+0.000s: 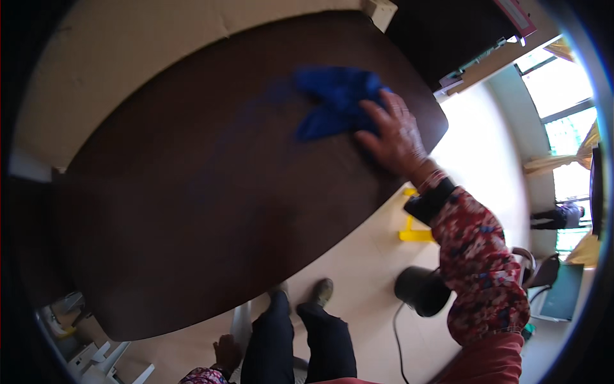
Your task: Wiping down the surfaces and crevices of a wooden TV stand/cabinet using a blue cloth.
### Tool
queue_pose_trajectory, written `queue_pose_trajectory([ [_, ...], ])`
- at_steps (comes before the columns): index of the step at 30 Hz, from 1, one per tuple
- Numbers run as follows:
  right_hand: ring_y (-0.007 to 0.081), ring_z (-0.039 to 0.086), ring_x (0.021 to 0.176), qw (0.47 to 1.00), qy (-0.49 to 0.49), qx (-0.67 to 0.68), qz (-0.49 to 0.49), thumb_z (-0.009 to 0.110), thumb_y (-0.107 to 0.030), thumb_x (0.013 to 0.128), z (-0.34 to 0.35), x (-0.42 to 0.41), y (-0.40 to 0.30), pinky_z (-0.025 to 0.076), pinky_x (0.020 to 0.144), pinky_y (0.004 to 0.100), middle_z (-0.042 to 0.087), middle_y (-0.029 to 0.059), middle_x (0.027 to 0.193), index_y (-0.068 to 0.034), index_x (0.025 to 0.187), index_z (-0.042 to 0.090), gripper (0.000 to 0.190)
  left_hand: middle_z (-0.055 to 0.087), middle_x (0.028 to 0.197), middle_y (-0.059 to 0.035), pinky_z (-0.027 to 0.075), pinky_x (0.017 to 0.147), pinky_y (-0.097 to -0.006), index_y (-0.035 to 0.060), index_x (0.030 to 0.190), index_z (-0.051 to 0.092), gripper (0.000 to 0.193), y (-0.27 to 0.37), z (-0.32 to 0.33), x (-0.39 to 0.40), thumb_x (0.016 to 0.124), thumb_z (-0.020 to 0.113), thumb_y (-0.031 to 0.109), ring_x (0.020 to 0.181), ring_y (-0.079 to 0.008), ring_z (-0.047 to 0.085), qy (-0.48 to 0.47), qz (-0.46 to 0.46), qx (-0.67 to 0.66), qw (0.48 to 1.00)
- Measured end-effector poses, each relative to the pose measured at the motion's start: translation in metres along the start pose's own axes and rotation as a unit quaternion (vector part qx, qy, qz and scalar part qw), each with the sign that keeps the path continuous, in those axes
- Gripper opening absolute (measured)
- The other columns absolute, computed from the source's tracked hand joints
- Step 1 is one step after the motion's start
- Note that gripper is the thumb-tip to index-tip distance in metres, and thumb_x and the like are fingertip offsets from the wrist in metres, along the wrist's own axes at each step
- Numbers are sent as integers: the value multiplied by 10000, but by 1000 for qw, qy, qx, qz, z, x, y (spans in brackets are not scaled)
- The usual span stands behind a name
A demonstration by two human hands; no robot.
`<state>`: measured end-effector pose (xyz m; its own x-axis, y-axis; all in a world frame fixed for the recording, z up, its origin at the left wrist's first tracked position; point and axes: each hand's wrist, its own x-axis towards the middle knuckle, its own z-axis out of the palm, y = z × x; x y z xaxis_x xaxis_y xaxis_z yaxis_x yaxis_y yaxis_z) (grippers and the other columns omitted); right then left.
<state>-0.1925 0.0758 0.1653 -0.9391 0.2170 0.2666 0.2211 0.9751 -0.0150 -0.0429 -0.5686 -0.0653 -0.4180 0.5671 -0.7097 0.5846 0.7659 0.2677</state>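
A blue cloth (336, 103) lies spread and folded on the dark brown tabletop (206, 192), near its upper right end. My right hand (395, 132) is over the cloth's right edge with the fingers spread; the fingertips touch the cloth, and whether they pinch it cannot be told. The cloth looks slightly blurred. My left hand (227, 354) hangs low beside my left leg, below the table's near edge, and nothing is seen in it, though its fingers show only dimly.
A black bin (422, 291) stands on the floor at the right, with a dark cord beside it. Near the table's right edge is a yellow frame (416, 235). A dark desk (431, 38) adjoins at the upper right. A person (559, 217) is far off by the windows.
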Motion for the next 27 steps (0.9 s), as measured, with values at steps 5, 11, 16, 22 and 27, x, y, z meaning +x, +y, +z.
queue_pose_trajectory([
  [5,503,278,1269,971,-163,-81,155,537,-485,839,9,27,43,307,1026,522,252,275,1411,-169,1384,328,665,540,1046,-194,382,809,-487,10,1101,537,359,6,-11,19,849,506,264,1013,-347,498,90,128,-168,973],
  [11,467,211,1314,957,-269,-43,98,505,-727,720,-16,100,7,230,1059,527,227,231,1444,-141,1356,396,871,553,1146,-180,368,960,-414,64,1157,560,357,60,-39,37,846,514,231,1069,-343,495,40,291,-279,914],
  [16,386,172,1350,968,-242,47,-52,474,-830,627,-18,131,-188,204,1019,616,279,157,1435,-167,1328,447,965,574,1093,-159,378,931,-408,37,1106,560,337,99,-47,29,814,495,191,1059,-331,504,98,332,-230,910],
  [22,397,214,1318,954,-180,88,-224,503,-793,635,-18,103,-378,229,975,647,331,149,1399,-164,1284,498,904,574,1126,-178,396,923,-416,37,1091,574,322,110,-44,53,826,479,194,1072,-338,521,104,301,-278,906],
  [27,402,247,1302,918,-104,136,-358,521,-699,712,-30,15,-428,267,965,611,387,142,1362,-158,1244,530,759,617,1043,-196,443,848,-444,55,1054,608,295,123,-31,70,847,462,205,974,-370,583,119,239,-316,910],
])
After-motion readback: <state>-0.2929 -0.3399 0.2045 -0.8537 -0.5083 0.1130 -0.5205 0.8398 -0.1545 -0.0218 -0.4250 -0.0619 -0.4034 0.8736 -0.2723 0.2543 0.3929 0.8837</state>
